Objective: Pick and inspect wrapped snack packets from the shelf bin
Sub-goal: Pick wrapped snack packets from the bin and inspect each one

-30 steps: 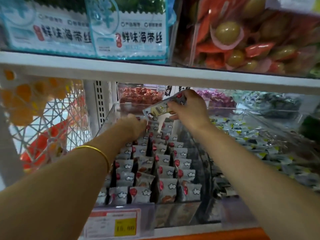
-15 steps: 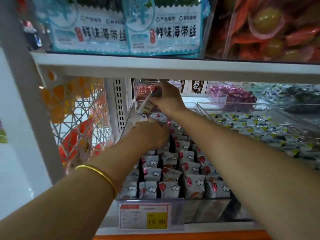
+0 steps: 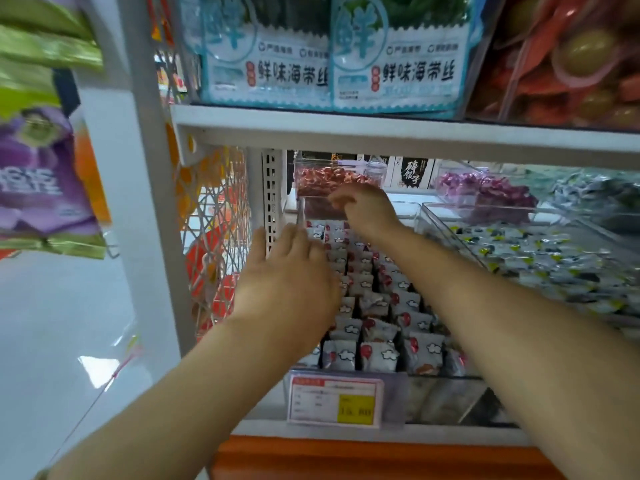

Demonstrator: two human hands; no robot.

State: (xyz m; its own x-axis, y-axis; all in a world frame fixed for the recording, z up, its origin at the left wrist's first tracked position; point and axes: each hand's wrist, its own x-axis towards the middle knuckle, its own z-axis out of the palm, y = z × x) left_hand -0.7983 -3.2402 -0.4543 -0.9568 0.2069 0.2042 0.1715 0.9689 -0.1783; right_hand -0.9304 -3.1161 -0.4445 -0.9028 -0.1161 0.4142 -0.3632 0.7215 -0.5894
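Note:
A clear shelf bin (image 3: pixel 446 396) holds several rows of small grey-white snack packets (image 3: pixel 377 355) printed with red dots and white clouds, standing upright. My left hand (image 3: pixel 287 282) hovers over the bin's left side with fingers straight and spread, holding nothing. My right hand (image 3: pixel 369 209) reaches to the back end of the bin, above the rearmost packets, fingers pointing left and loosely bent. It is blurred, and no packet shows in it.
A price tag (image 3: pixel 334 401) hangs on the bin's front. A second clear bin (image 3: pixel 540 258) of yellow-marked packets stands to the right. Behind are tubs of red (image 3: pixel 332 178) and purple sweets (image 3: pixel 485 188). The upper shelf edge (image 3: pixel 381 133) runs close above. A wire mesh panel (image 3: pixel 214 237) stands left.
The packet my right hand held up is no longer visible, and that hand has dropped to the back of the bin. My left hand has opened and lifted. The view has swung left.

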